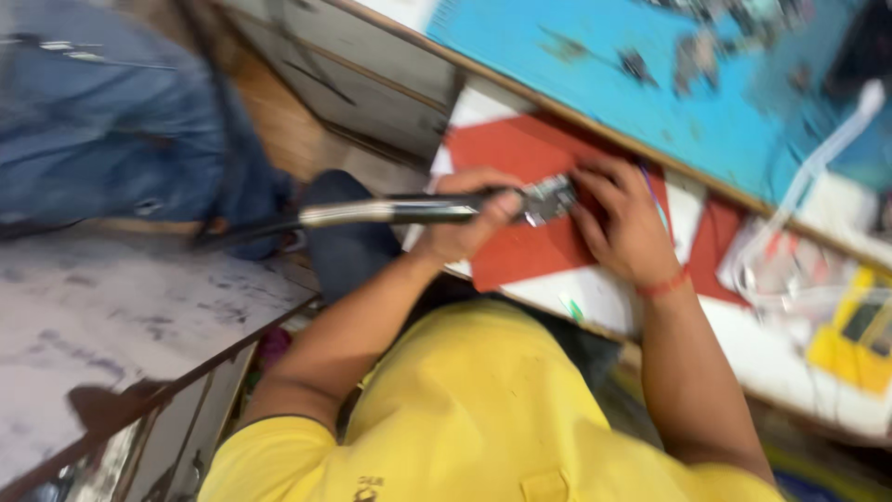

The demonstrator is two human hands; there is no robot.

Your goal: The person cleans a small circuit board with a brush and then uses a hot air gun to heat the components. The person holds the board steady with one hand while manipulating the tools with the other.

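The left hand (pixel 460 223) is wrapped tight round the black handle of a hot-air tool (pixel 409 210), likely light and rigid, whose nozzle meets a small, seemingly fragile circuit board (pixel 550 197) pinned by the right hand's (pixel 624 228) fingers on the red mat (pixel 520 256).

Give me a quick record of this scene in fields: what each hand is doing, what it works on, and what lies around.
left hand: gripped around the dark handle of a long tool with a silvery barrel
right hand: fingers pressed on a small metallic part at the tool's tip
work surface: red mat on a white bench
above it: blue mat, paint worn in spots
right side: yellow device and white cable
wrist: red thread band
clothing: yellow shirt
image quality: motion blurred, fine detail unclear
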